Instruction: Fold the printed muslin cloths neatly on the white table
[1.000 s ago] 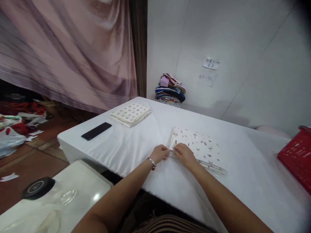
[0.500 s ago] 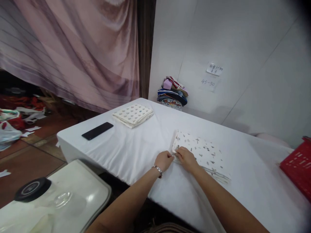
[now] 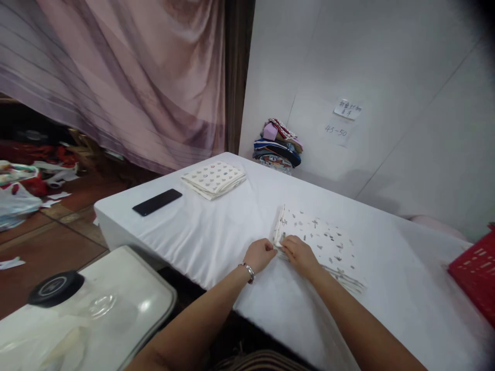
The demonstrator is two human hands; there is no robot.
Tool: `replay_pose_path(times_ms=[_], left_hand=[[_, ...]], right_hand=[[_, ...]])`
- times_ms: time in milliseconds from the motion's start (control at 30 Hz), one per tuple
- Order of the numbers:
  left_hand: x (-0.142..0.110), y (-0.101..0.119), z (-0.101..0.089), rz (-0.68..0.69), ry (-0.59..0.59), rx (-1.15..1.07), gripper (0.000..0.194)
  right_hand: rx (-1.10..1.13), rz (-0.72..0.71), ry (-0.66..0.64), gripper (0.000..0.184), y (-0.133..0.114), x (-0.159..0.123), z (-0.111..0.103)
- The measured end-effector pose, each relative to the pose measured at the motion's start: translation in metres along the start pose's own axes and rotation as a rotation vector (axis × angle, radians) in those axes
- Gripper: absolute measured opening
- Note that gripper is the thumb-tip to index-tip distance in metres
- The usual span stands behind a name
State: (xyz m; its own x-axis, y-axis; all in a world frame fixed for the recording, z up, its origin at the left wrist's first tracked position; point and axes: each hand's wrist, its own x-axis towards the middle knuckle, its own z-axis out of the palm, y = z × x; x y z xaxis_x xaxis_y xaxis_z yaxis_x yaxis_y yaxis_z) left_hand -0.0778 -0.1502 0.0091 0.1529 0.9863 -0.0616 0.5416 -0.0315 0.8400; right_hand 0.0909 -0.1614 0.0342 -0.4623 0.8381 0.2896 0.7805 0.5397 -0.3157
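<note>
A folded white cloth (image 3: 328, 239) printed with small grey and brown motifs lies on the white-covered table in front of me. At its near left corner my right hand (image 3: 299, 253) pinches the layered edge between thumb and fingers. My left hand (image 3: 260, 253), with a silver bracelet on the wrist, is closed at the same corner, its fingertips on the cloth's edge. Farther left rests another folded cream cloth (image 3: 214, 179) with a small repeated print, apart from both hands.
A black phone (image 3: 157, 202) lies near the left end of the table (image 3: 235, 226). Folded fabrics (image 3: 276, 147) are piled by the wall. At right stands a red basket (image 3: 474, 275). A white surface with a black round object (image 3: 56, 288) is at lower left.
The view has shifted slightly. Both hands stay at the same corner of the cloth, and the right fingers appear to have lifted its edge a little.
</note>
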Motion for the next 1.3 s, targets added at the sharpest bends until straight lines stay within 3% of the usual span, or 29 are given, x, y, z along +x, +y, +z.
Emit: replay_pose_path(times_ms=[167, 333, 467, 633, 800, 1000, 1200, 1300], left_hand=[[0.001, 0.001, 0.000, -0.022, -0.014, 0.025, 0.008], [0.004, 0.003, -0.001, -0.022, -0.029, 0.024, 0.009], [0.006, 0.001, 0.000, -0.032, -0.033, -0.030, 0.009], [0.006, -0.002, 0.001, -0.019, -0.062, -0.112, 0.012], [0.002, -0.003, -0.002, -0.022, -0.070, -0.160, 0.018], [-0.009, 0.002, 0.000, 0.110, 0.037, 0.084, 0.016], [-0.012, 0.006, 0.003, 0.163, 0.036, 0.384, 0.020], [-0.011, 0.005, 0.004, 0.208, 0.028, 0.448, 0.017]], right_hand=[[-0.013, -0.011, 0.020, 0.022, 0.001, -0.002, -0.001], [-0.073, -0.053, -0.078, 0.021, -0.001, -0.003, -0.002], [-0.115, -0.053, -0.083, 0.014, -0.004, -0.002, 0.002], [-0.102, 0.031, -0.019, 0.011, -0.008, 0.000, 0.007], [0.103, 0.166, 0.103, 0.013, -0.007, 0.000, 0.008], [0.241, 0.244, 0.145, 0.016, 0.001, 0.000, 0.010], [0.279, 0.252, 0.177, 0.017, 0.004, 0.000, 0.006], [0.212, 0.210, 0.134, 0.015, 0.003, 0.000, 0.006]])
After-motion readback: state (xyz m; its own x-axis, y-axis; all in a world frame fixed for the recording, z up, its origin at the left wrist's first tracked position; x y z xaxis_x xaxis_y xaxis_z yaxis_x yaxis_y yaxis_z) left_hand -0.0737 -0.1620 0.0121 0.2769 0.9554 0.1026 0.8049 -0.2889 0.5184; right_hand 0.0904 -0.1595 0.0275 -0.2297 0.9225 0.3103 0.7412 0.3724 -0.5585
